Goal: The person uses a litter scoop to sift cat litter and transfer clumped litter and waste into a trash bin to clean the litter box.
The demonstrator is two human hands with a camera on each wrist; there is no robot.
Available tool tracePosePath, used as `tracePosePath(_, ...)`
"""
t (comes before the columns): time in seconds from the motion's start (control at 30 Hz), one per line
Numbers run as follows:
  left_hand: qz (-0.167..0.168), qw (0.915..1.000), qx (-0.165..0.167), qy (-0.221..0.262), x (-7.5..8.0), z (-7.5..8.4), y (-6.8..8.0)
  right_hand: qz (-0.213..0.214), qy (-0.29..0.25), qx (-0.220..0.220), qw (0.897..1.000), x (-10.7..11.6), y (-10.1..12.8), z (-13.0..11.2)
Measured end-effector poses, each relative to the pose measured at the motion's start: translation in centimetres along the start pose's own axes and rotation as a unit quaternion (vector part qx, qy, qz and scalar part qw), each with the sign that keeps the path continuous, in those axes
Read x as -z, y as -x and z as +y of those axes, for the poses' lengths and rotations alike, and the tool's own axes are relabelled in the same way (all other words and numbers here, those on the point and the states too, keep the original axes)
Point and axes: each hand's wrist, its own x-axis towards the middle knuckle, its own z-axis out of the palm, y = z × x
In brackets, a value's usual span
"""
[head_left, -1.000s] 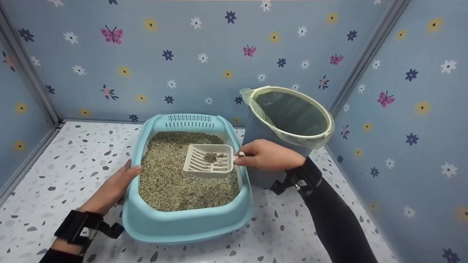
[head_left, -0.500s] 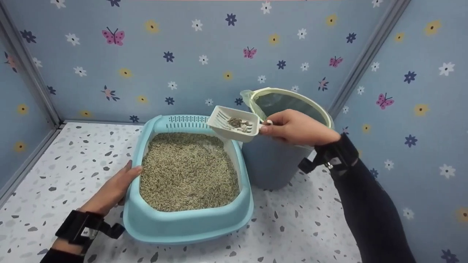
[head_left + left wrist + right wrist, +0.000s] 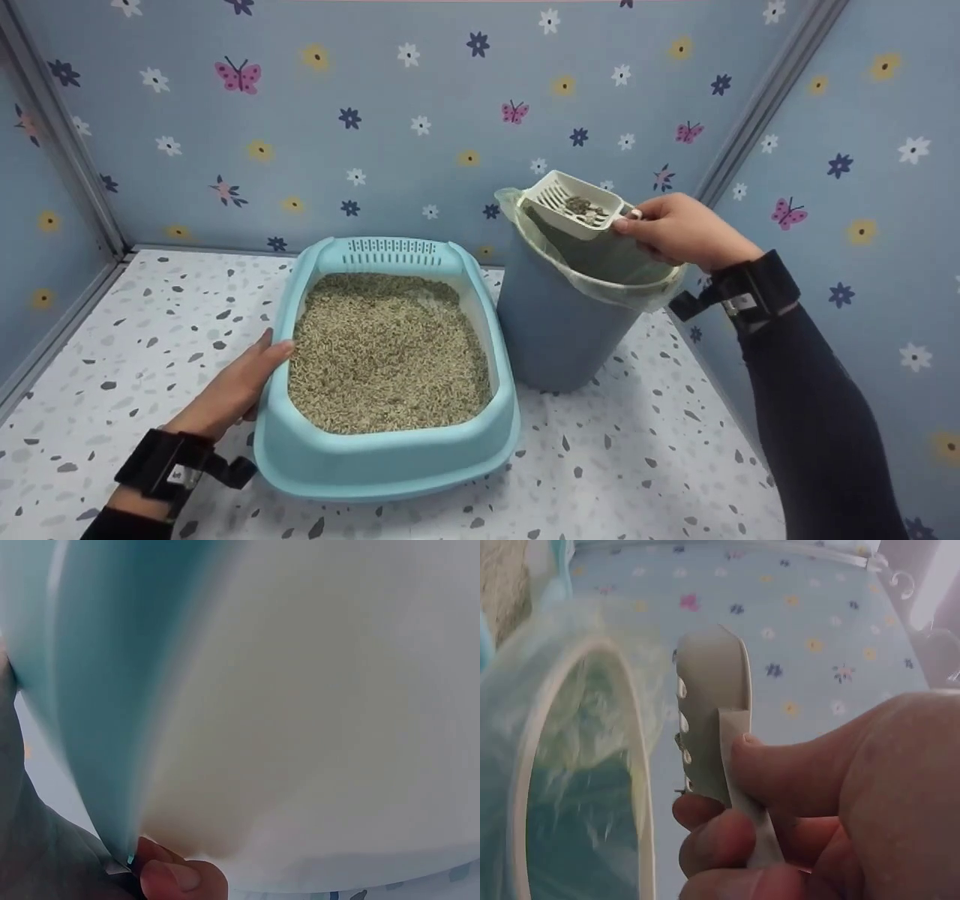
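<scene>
My right hand (image 3: pixel 679 229) grips the short handle of a white slotted litter scoop (image 3: pixel 559 214), with a few brown clumps (image 3: pixel 585 208) lying in it. The scoop is over the mouth of a blue-grey trash bin (image 3: pixel 570 322); in the right wrist view the thumb presses along its handle (image 3: pixel 739 742). My left hand (image 3: pixel 240 386) holds the left rim of a light blue litter box (image 3: pixel 382 465), thumb over the edge. Tan pellet litter (image 3: pixel 390 352) fills the box. In the left wrist view, fingertips (image 3: pixel 184 881) curl under the blue rim, beside the pale wall of the box.
A pale bag (image 3: pixel 637 292) lines the bin and folds over its rim. The bin stands close to the box's right side, near the back wall (image 3: pixel 420 90). Side walls with grey corner posts flank the speckled white floor (image 3: pixel 157 322).
My right hand has lifted the scoop with its clumps from above the litter and carried it right and back over the bin. My left hand keeps its place on the box.
</scene>
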Motion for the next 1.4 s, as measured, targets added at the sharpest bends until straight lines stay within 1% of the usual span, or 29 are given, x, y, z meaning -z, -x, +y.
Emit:
tracePosePath(0.13, 0.003, 0.9999, 0.009, -0.009, 0.1, 0.0, 0.0, 0.024, 0.059, -0.011, 0.998, 0.0, -0.3, 1.2)
tracePosePath(0.2, 0.006, 0.9998, 0.012, -0.012, 0.1, -0.1, -0.1, 0.028, 0.082, -0.010, 0.996, -0.2, -0.5, 1.5)
tracePosePath(0.27, 0.009, 0.9998, 0.009, -0.015, 0.1, -0.1, -0.1, 0.030, 0.099, -0.006, 0.995, -0.5, -0.7, 1.6)
tracePosePath(0.43, 0.010, 0.9999, 0.002, -0.013, 0.1, -0.1, 0.0, 0.039, 0.136, 0.013, 0.990, -1.3, -0.9, 1.6)
tracePosePath(0.57, 0.009, 0.9998, 0.006, -0.016, 0.1, 0.0, 0.0, 0.053, 0.165, 0.025, 0.985, -2.0, -1.0, 1.4)
tracePosePath(0.67, 0.008, 0.9998, 0.011, -0.017, 0.1, 0.2, 0.0, 0.071, 0.184, 0.024, 0.980, -2.5, -1.0, 1.2)
tracePosePath(0.73, 0.007, 0.9998, 0.015, -0.014, 0.1, 0.2, 0.0, 0.092, 0.200, 0.024, 0.975, -2.9, -1.0, 1.0)
tracePosePath(0.83, 0.008, 0.9997, 0.017, -0.013, 0.2, 0.2, 0.0, 0.130, 0.239, 0.026, 0.962, -3.6, -0.8, 0.7)
tracePosePath(0.87, 0.009, 0.9998, 0.015, -0.013, 0.2, 0.2, 0.0, 0.144, 0.254, 0.028, 0.956, -3.8, -0.7, 0.6)
tracePosePath(0.97, 0.013, 0.9997, 0.011, -0.016, 0.2, 0.2, 0.1, 0.193, 0.301, 0.051, 0.932, -4.7, -0.5, 0.5)
tracePosePath(1.07, 0.011, 0.9998, 0.009, -0.017, 0.1, 0.1, 0.2, 0.237, 0.334, 0.082, 0.909, -5.5, -0.3, 0.8)
tracePosePath(1.13, 0.008, 0.9998, 0.007, -0.014, 0.0, 0.1, 0.2, 0.259, 0.343, 0.100, 0.897, -5.8, -0.3, 1.0)
tracePosePath(1.17, 0.008, 0.9999, 0.005, -0.012, -0.1, 0.1, 0.1, 0.265, 0.344, 0.105, 0.895, -6.0, -0.2, 1.0)
tracePosePath(1.2, 0.008, 0.9999, 0.003, -0.010, -0.1, 0.0, 0.1, 0.267, 0.342, 0.108, 0.894, -6.1, -0.2, 1.1)
tracePosePath(1.27, 0.009, 0.9999, 0.002, -0.008, -0.1, 0.0, 0.0, 0.264, 0.330, 0.104, 0.900, -6.0, -0.2, 1.2)
tracePosePath(1.33, 0.010, 0.9999, 0.003, -0.010, 0.0, 0.0, 0.0, 0.246, 0.310, 0.084, 0.914, -5.8, -0.2, 1.1)
tracePosePath(1.4, 0.011, 0.9999, 0.004, -0.012, 0.0, 0.1, -0.1, 0.222, 0.280, 0.059, 0.932, -5.4, -0.1, 0.9)
